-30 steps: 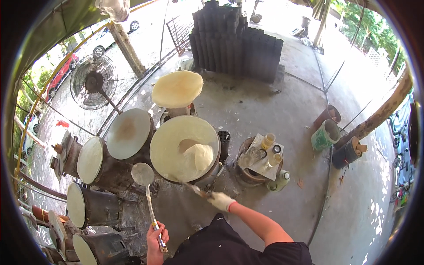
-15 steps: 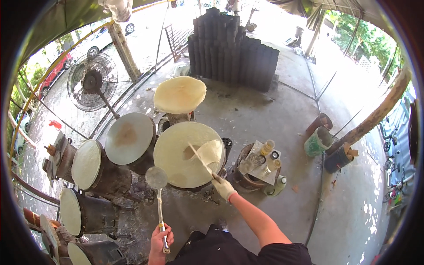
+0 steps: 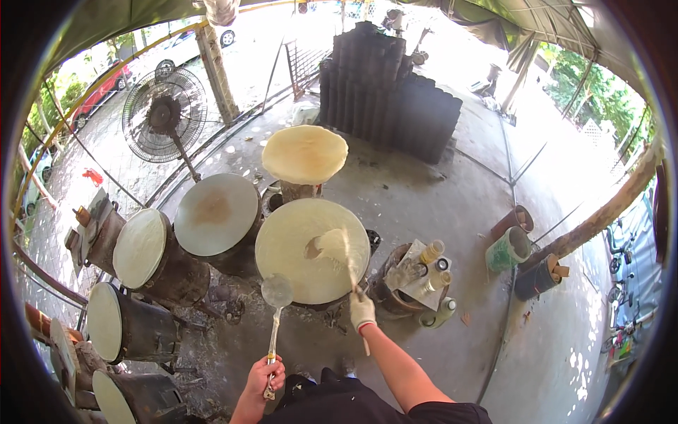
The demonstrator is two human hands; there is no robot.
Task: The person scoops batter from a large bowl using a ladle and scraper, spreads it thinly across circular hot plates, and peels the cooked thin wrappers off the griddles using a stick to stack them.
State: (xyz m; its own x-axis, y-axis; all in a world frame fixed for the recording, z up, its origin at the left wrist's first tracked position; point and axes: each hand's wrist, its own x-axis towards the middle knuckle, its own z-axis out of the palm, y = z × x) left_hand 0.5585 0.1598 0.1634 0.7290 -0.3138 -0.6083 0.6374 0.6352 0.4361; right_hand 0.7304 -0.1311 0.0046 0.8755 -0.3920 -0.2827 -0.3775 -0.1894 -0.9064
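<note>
My bare left hand (image 3: 266,377) is wrapped round the handle of a metal ladle (image 3: 276,290). The ladle's round bowl hangs just over the near left edge of a large round griddle (image 3: 286,233). A pale batter layer coats the griddle, with a thicker patch of batter (image 3: 330,244) and a small brown bare spot near its middle. My right hand (image 3: 362,309), in a whitish work glove, grips a thin wooden spreader (image 3: 349,260). The spreader's far end lies over the batter on the right half of the griddle.
Behind stands another griddle with a yellowish pancake (image 3: 305,153). Several more round griddles (image 3: 215,214) on drum stoves line the left. To my right, a drum (image 3: 390,297) carries bottles and a tray. Buckets (image 3: 508,251), a floor fan (image 3: 164,115) and a dark stack (image 3: 385,99) stand farther off.
The spreader has swung more upright and slid right, leaving the batter patch broader toward the left. My right hand has come slightly nearer. The ladle stays held over the griddle's left edge; the view has shifted.
</note>
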